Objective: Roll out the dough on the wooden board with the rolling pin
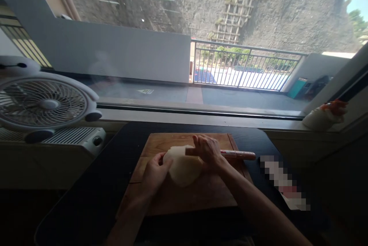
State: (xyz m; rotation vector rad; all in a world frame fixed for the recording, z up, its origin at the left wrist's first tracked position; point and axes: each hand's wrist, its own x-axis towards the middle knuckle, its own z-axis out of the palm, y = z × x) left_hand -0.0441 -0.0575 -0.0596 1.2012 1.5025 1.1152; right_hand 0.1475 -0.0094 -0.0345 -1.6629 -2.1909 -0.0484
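Observation:
A flat, pale, roughly round sheet of dough [184, 171] lies on a wooden board [161, 202]. At the dough's left edge, my left hand [157, 170] pinches the rim between thumb and fingers. My right hand [207, 149] is closed over a wooden rolling pin [240, 155]. The pin's left end rests over the upper right part of the dough, while its right end sticks out past the board's edge. My palm and fingers hide the middle of the pin.
The board sits on a dark table [112, 184]. A blurred-out item [283, 184] lies on the table at the right. At the left stands a white fan [47, 102] by the window sill [178, 117]. A white pot-like ornament [322, 117] stands on the sill's right end.

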